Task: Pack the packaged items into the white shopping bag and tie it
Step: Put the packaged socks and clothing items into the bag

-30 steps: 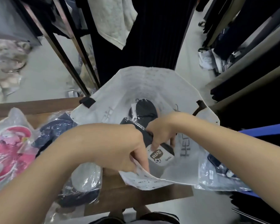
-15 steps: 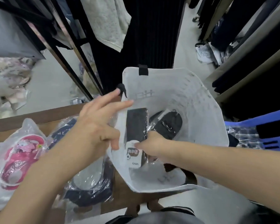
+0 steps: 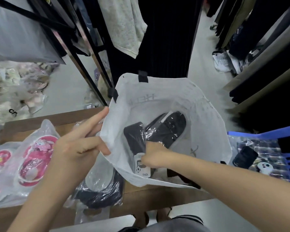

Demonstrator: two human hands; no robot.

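Now right hand (image 3: 151, 154) deep inside white shopping bag (image 3: 206, 118), gripping black packaged item (image 3: 135, 139), long axis pointing away. Left hand (image 3: 77, 148) pinches bag rim; pink package (image 3: 32, 158) lies nearer left hand.

Left hand (image 3: 77, 148) pinching, right hand (image 3: 153, 154) clenched.

- My right hand (image 3: 151, 154) covers the middle of a black sock pack with a white label (image 3: 137, 148); its print is unreadable.
- The pink slippers in clear plastic (image 3: 12, 166) run off the left edge.
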